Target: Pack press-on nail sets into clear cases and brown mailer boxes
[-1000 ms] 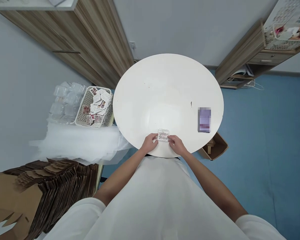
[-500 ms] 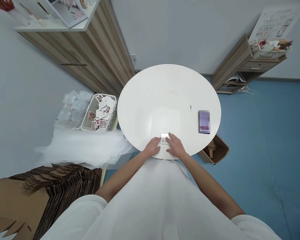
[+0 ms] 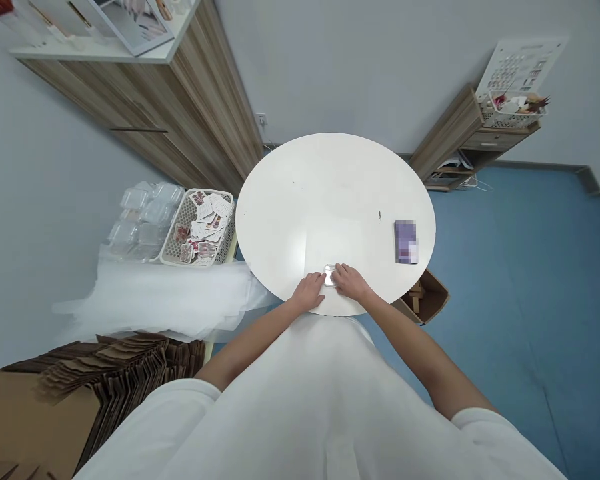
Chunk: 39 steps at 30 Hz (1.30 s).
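Observation:
A small clear plastic case [image 3: 329, 275] lies flat on the white round table [image 3: 280, 200], close to its near edge. My left hand [image 3: 308, 292] holds the case's left edge with its fingertips, the thumb resting lower and apart. From the other side my right hand [image 3: 350, 283] grips the case, its curled fingers covering the right part. What the case contains is too small to make out. Further right on the table lies a purple box [image 3: 406, 241], apart from both hands.
Left of the table stands a white basket [image 3: 167, 252] of printed cards and small packs, beside stacked clear containers [image 3: 153, 212]. White wrapping sheets [image 3: 170, 293] and folded cardboard [image 3: 40, 413] lie nearer. An open carton [image 3: 433, 300] sits under the table's right side.
My right hand's fingers have drawn in more tightly over the case, and both hands stay at it. The whole view has shifted slightly with my head.

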Motion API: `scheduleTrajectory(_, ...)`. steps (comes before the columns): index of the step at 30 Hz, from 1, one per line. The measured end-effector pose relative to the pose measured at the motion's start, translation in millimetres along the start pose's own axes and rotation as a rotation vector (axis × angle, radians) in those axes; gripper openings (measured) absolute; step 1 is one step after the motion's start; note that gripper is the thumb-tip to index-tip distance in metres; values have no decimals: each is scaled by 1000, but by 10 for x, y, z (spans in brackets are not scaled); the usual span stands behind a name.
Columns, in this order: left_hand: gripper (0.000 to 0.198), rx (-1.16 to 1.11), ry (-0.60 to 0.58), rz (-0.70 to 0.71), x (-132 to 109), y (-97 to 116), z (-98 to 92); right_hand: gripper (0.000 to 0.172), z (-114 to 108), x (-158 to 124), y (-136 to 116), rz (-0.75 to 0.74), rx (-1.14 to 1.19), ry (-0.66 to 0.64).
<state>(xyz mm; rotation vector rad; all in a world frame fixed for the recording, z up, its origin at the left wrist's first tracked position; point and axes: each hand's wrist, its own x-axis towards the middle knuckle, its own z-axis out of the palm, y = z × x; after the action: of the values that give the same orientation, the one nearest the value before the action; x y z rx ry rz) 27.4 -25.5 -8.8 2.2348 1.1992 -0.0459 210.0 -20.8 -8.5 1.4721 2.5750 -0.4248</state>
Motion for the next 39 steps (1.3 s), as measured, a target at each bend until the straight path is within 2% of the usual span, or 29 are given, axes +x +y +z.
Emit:
scheduleTrajectory(4,66,54,40,6,14,28,-32,26,-21,4,7,4,24,9)
scheduleTrajectory(7,66,84,80,61,24,34,-52,22,-95,-20,39,-23,103,-14)
scheduleTrajectory(11,47,90,81,129,20,33,-57,22,-174,-75,66,-37,264,-27)
scheduleTrajectory(14,34,96,85,144,11,28,-46,26,-154,-139,58,-37,343,-14)
scheduleTrajectory(17,29,99,99,159,7,11,-43,38,-75,-248,34,9,367,57)
scheduleTrajectory(20,32,85,118,174,12,-15,-63,66,27,-380,12,61,356,106)
scheduleTrajectory(21,33,76,120,176,16,-23,-73,69,62,-419,5,77,353,107)
scheduleTrajectory(26,35,24,79,157,19,-36,-117,47,202,-522,-54,207,400,164)
scheduleTrajectory(30,33,-36,47,136,-16,-31,-137,43,236,-560,-117,276,515,225)
scheduleTrajectory(35,28,-191,41,134,4,-56,-222,38,131,-565,-91,288,635,188)
scheduleTrajectory(39,29,-327,1,70,156,-114,-338,36,-45,-452,40,332,706,115)
